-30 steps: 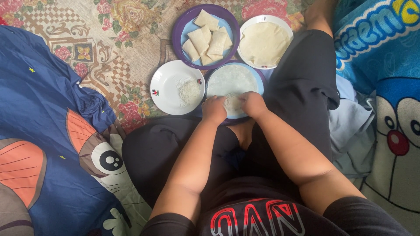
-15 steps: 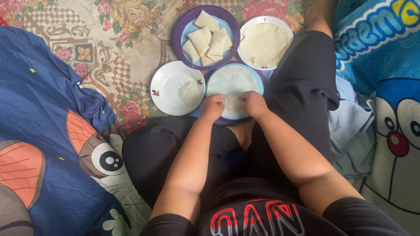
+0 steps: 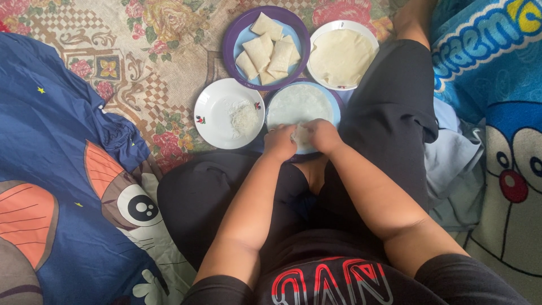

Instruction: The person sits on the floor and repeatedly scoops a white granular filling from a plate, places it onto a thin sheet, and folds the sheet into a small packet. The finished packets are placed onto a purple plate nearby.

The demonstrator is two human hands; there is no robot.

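Little was changed across the last second: both hands were kept at the near edge of the thin round wrapper [image 3: 299,104], and only the fingers were worked closer together over the small folded bit between them. From that it was judged that the near edge was being rolled or tucked, with the fold only just started.

Well to the left of the left hand, a blue printed blanket [image 3: 56,169] was spread on the floral mat [image 3: 164,51]. Just beyond and left of the left hand, a white plate [image 3: 217,121] with a small heap of white shredded filling [image 3: 244,117] was left unmoved, its rim touching the wrapper's plate.

The left hand [image 3: 280,142] was curled, fingertips pinched on the wrapper's near edge. The wrapper itself was laid flat on a blue plate [image 3: 337,107] directly beyond both hands. The right hand [image 3: 322,135] was likewise curled and pinched on the same edge, the two hands nearly touching.

Further beyond the hands, a purple-rimmed plate [image 3: 232,39] holding finished folded parcels [image 3: 266,49] was seen, unchanged. Beyond and right of the right hand, a white plate [image 3: 370,35] carrying a stack of unused wrappers [image 3: 341,56] was unchanged too.
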